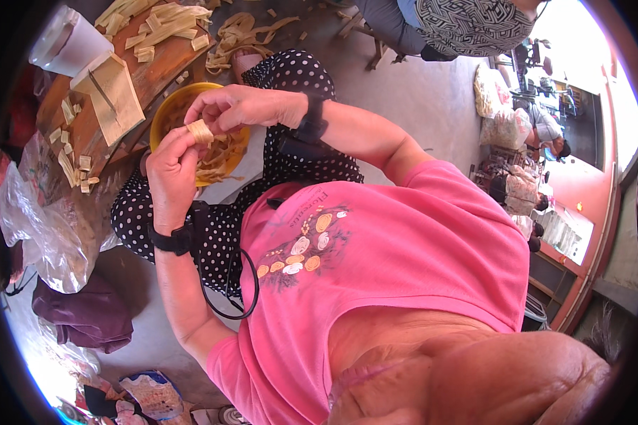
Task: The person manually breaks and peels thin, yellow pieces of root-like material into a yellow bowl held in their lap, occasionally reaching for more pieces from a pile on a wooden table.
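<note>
A small folded bundle of pale yellow, fibrous strip (200, 131) is pinched between the fingertips of both hands. My left hand (174, 170) grips its left end with thumb and fingers. At its right side, my right hand (234, 109) touches it with curled fingers; its exact grip is partly hidden. Beneath the hands stands a yellow plastic basin (162, 114) holding loose, curled strips (215, 164). A brown wooden table (157, 79) lies beyond, bearing piled flat strips (165, 29) and short cut pieces (85, 162). A thin dark blade (102, 93) rests against a pale wooden board (118, 109).
A whitish tub (69, 40) stands by the board. Clear plastic sheeting (37, 228) hangs at the table's near left. More strips (239, 37) lie on the floor beyond the basin. Another person (473, 24) sits at the top; sacks (500, 114) and more people are at the right.
</note>
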`<action>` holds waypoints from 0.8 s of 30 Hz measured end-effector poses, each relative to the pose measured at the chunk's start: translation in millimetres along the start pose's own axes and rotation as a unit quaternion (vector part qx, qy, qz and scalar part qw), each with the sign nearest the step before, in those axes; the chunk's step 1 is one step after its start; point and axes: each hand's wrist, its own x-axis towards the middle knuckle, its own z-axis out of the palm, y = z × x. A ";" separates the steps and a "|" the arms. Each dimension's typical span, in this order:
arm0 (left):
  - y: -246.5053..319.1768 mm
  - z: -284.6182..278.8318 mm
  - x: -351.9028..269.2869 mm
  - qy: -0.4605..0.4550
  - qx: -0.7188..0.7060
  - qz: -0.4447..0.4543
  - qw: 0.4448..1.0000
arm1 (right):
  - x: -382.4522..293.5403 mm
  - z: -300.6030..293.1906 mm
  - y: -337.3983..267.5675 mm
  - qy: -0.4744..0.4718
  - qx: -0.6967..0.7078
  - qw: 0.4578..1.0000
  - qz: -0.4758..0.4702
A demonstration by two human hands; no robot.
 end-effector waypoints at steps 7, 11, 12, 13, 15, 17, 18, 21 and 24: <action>13.0 -5.8 17.1 0.007 0.103 0.078 0.992 | -2.5 6.3 -9.2 0.043 0.045 0.998 -0.021; 5.0 -7.5 10.8 0.061 0.012 0.001 0.998 | 1.3 5.6 -13.0 0.055 0.025 0.998 -0.029; 0.3 -6.0 8.0 0.088 -0.045 -0.026 0.995 | 0.0 4.3 -17.0 0.060 -0.005 0.998 -0.029; -5.1 -3.8 4.6 0.115 -0.103 -0.053 0.987 | -0.6 2.8 -18.9 0.065 -0.035 0.997 -0.029; -9.6 -4.2 0.6 0.161 -0.153 -0.071 0.972 | 3.3 0.5 -13.0 0.067 -0.018 0.994 -0.085; -12.2 -7.2 -3.2 0.199 -0.139 -0.052 0.969 | 1.9 -5.6 -12.2 0.080 -0.041 0.989 -0.116; -17.2 -14.2 -8.5 0.230 -0.204 -0.029 0.951 | -2.6 -12.1 -16.8 0.092 -0.071 0.986 -0.120; -32.6 -24.1 -22.9 0.199 -0.152 -0.071 0.965 | -5.6 -6.0 -27.0 0.100 -0.173 0.968 -0.152; 22.9 -22.7 -12.0 0.173 -0.018 0.020 0.985 | -5.5 3.0 -35.1 0.098 -0.289 0.935 -0.183</action>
